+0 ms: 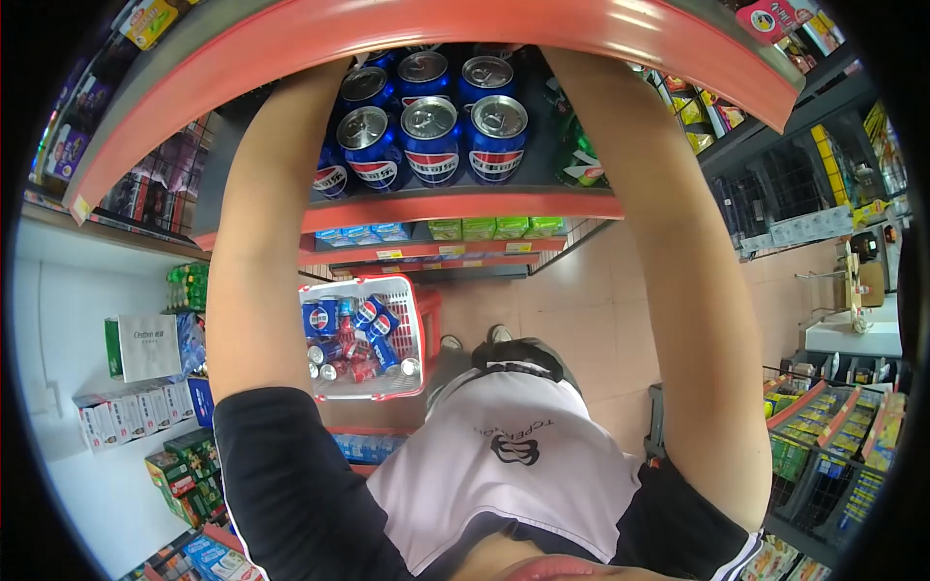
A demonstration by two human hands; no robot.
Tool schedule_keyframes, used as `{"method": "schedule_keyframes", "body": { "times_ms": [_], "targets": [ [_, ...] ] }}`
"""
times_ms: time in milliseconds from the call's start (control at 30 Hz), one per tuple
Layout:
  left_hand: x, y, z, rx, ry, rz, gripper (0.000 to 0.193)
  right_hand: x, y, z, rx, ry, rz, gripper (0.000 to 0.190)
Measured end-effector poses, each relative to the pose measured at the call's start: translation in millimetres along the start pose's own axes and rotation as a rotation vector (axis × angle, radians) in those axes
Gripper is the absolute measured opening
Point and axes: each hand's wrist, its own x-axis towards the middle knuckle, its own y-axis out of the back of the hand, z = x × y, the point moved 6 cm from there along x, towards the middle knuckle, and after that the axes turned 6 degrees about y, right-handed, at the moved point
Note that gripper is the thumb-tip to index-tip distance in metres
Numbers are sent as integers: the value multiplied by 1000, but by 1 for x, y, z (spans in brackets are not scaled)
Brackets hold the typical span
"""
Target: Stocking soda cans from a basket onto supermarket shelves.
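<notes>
Both my arms reach forward onto a grey shelf with a red front edge point(465, 208), under the red edge of a higher shelf. My left hand and my right hand are hidden behind that upper edge; only the forearms show, one on each side of the cans. Between them, several blue Pepsi cans point(430, 138) stand upright in rows, silver tops up. Green bottles point(581, 161) lie or stand beside my right forearm. Below on the left, a white and red shopping basket point(419, 334) holds blue cans point(381, 323) and red cans point(365, 370) lying loosely.
The upper shelf's red edge point(465, 23) arches close above the cans. Lower shelves hold green boxes point(479, 229) and blue boxes point(360, 234). Stacked cartons point(138, 417) stand at the left wall. Wire-sided racks of packets point(821, 417) stand at the right, beyond the tiled floor point(588, 283).
</notes>
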Motion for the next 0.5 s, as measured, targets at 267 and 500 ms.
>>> {"method": "schedule_keyframes", "body": {
  "times_ms": [267,500],
  "targets": [
    [6,43,-19,-135,69,-3,32,-17,-7,-6,-132,68,2,41],
    [2,70,-30,-249,138,-24,34,-19,11,-19,-242,123,22,41]
  ]
}}
